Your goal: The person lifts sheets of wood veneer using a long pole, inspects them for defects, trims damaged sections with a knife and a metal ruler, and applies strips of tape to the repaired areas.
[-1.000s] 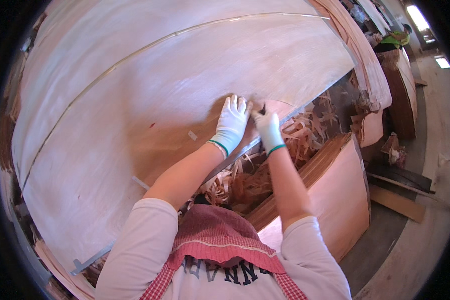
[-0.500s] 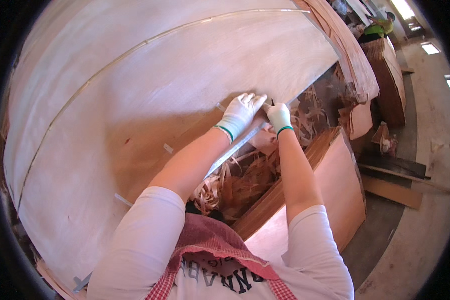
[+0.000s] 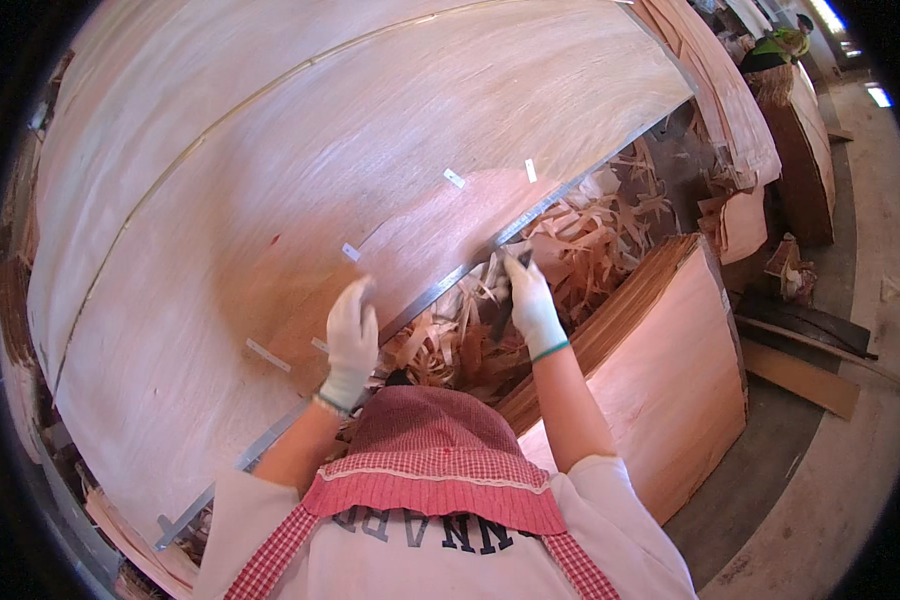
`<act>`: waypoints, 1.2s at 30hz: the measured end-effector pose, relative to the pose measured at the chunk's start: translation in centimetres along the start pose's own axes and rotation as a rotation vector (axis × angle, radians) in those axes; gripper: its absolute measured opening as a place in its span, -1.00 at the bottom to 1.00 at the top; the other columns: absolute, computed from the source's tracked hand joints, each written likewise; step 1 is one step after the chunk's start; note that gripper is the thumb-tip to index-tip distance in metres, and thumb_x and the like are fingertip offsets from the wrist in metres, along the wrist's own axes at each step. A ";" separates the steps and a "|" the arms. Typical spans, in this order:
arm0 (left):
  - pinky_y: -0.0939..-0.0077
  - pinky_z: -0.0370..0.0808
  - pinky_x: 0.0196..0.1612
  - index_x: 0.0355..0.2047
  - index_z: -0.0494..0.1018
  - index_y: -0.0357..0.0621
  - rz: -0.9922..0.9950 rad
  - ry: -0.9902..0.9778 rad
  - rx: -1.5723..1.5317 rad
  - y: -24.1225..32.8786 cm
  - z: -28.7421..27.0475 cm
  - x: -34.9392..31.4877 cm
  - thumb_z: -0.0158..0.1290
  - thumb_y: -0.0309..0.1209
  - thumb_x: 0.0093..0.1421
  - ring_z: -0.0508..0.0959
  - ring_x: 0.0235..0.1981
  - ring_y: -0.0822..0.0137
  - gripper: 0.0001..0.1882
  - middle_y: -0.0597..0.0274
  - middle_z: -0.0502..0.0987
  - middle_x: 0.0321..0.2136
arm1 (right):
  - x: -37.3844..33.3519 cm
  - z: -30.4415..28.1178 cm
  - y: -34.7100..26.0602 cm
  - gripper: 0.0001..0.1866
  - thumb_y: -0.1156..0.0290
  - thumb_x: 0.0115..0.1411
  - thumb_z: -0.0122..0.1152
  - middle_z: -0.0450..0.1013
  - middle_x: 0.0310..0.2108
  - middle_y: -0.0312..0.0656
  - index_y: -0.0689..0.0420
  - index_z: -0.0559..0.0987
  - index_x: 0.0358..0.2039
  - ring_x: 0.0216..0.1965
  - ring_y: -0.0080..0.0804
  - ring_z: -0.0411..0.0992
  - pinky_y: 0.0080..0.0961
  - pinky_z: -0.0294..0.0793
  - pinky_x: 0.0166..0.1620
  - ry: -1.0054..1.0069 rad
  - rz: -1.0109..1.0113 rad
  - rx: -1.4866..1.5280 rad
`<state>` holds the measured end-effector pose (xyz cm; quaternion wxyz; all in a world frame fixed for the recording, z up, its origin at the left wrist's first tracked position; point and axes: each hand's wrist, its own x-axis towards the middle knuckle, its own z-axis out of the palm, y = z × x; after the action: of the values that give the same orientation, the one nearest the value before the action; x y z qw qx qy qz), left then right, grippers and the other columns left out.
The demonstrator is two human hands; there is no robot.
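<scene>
A wide, pale wood veneer sheet [image 3: 300, 150] lies before me, with a metal strip [image 3: 438, 288] along its near edge. Small white tape pieces, such as this tape piece [image 3: 530, 170], stick to the sheet in several places. My left hand [image 3: 350, 340], in a white glove, is over the sheet near its close edge, fingers stretched out and slightly blurred. Beyond the metal strip, over the shavings, my gloved right hand [image 3: 530, 303] is closed on a thin dark tool [image 3: 502, 315]; motion blur hides its exact kind.
Curled wood shavings [image 3: 580, 235] fill the gap beside the metal strip. A thick veneer stack [image 3: 660, 370] stands close on my right. A thin rod [image 3: 215, 128] curves across the sheet. Farther right are boards [image 3: 800, 375] and another person [image 3: 782, 45] at the back.
My hands have parted and drawn back from the sheet's edge; the left moved toward me and left. A tape piece now shows where my left hand was. The view has shifted slightly.
</scene>
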<state>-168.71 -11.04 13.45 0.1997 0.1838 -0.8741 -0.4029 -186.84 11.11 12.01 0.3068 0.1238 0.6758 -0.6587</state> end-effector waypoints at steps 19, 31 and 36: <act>0.30 0.44 0.04 0.01 0.38 -0.32 -0.134 0.109 -0.041 -0.1 -5.4 -8.7 -0.13 -0.71 0.13 0.55 -0.08 0.09 -0.60 -0.04 0.54 -0.13 | 3.1 -3.1 1.3 -0.76 0.25 0.22 0.20 0.36 -0.55 -0.36 0.17 0.46 -0.31 -0.66 -0.61 0.24 -0.64 0.20 -0.66 0.212 -0.060 0.178; 0.31 0.39 0.09 0.01 0.37 -0.33 -0.250 0.177 0.044 0.2 -7.1 -13.0 -0.12 -0.65 0.19 0.52 -0.04 0.13 -0.65 -0.01 0.53 -0.12 | -4.5 -10.4 18.1 -0.75 0.32 0.11 0.17 0.31 -0.66 -0.25 0.19 0.49 -0.24 -0.75 -0.45 0.21 -0.48 0.15 -0.68 0.135 0.383 -0.181; 0.47 0.48 -0.01 0.00 0.33 -0.31 -0.836 0.477 -0.476 -3.9 -9.9 -20.7 -0.06 -0.51 0.27 0.49 -0.07 0.32 -0.71 0.10 0.47 -0.11 | -4.6 -11.2 17.1 -0.58 0.22 0.27 -0.04 0.48 -0.22 0.11 0.33 0.39 -0.04 -0.28 0.02 0.48 -0.21 0.45 -0.22 0.134 -0.055 -0.988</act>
<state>-145.51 -9.74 12.14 0.2516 0.5522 -0.5411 -0.5822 -176.31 24.78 0.15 0.2672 -0.0122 0.9283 -0.2582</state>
